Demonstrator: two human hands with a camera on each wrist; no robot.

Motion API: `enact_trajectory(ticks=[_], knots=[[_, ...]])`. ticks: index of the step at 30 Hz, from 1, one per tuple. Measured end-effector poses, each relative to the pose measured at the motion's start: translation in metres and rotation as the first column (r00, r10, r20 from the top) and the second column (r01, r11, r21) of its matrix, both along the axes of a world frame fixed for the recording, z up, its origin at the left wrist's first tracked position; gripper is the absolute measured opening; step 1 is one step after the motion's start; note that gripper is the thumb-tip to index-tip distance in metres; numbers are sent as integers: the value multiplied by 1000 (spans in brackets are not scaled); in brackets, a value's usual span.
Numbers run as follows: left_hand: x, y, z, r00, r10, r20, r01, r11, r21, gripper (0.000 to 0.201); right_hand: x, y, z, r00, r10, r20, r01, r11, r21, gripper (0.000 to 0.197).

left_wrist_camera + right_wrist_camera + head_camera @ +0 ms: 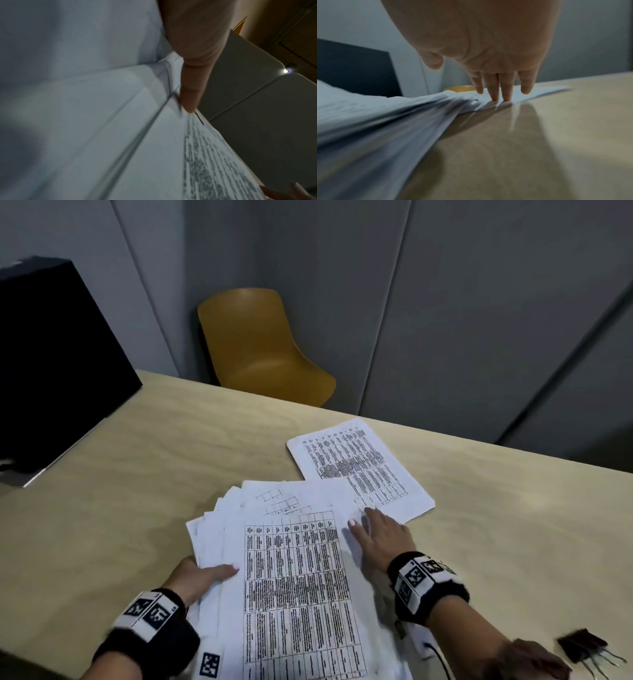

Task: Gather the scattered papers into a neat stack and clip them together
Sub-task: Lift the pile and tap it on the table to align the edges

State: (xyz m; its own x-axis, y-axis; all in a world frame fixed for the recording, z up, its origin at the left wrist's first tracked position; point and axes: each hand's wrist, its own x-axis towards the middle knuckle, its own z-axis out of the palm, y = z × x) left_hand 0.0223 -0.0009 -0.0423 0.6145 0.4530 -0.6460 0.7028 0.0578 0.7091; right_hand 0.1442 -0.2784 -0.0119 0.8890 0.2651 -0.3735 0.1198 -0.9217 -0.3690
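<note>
On the worktop [137,474] a loose pile of papers [294,570] lies fanned out right in front of the person, its long axis running away from them. The left hand [195,578] grips the pile's left edge, thumb on top and fingers tucked under. The right hand [376,537] lies flat with straight fingers pressing on the pile's far right corner. One stray sheet [359,467] sits just beyond that right hand, partly overlapped by the pile, its long axis slanting away to the right. So the right hand is much the nearer one to draw it in. A dark clip [582,645], as it seems, lies near the right forearm, well apart from the pile.
</note>
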Motion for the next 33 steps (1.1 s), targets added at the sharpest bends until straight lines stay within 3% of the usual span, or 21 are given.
enact_trajectory(ticks=[3, 4, 7, 9, 11, 15, 18, 21, 24, 26, 29, 31, 33], knots=[[0, -5, 1, 1000, -21, 19, 20, 999, 32, 42, -11, -2, 7, 987, 151, 63, -143, 983, -117, 49], [0, -6, 1, 1000, -16, 26, 14, 999, 50, 43, -12, -4, 8, 987, 135, 83, -125, 985, -117, 43], [-3, -13, 8, 997, 5, 81, -7, 1000, 14, 37, -2, -24, -1, 985, -14, 173, 22, 999, -43, 61], [-7, -10, 17, 991, 31, 130, -28, 999, -26, 34, 2, -37, -10, 994, 26, 110, -10, 990, -142, 69], [-9, -3, 24, 988, 25, 154, -18, 999, -46, 27, -5, -48, -16, 995, 97, 18, -90, 966, -242, 57], [-2, 8, 24, 985, 31, 169, -5, 988, -152, 23, -30, -50, -14, 987, 146, 75, -125, 966, -227, 36], [16, -4, 18, 990, -36, 135, 56, 988, -142, 28, -33, -51, -9, 997, -66, 47, 69, 996, -59, 31], [29, -19, 2, 997, -27, 74, 29, 999, -25, 39, -26, -60, -11, 967, -250, 36, 248, 966, 71, 49], [39, -32, -3, 998, -57, 40, 51, 989, 142, 40, -26, -58, -12, 947, -306, -92, 317, 936, 150, 65], [45, -42, 1, 993, -93, 68, 80, 981, 175, 37, -30, -55, -16, 908, -375, -186, 411, 886, 217, 68], [49, -44, 6, 990, -123, 69, 114, 985, 127, 37, -34, -56, -24, 847, -404, -344, 506, 811, 294, 54], [42, -40, 5, 990, -131, 52, 130, 991, 29, 43, -37, -60, -25, 835, -299, -461, 452, 852, 265, 49], [33, -38, 3, 988, -149, 39, 150, 988, -40, 43, -40, -63, -25, 820, -229, -525, 436, 843, 313, 40]])
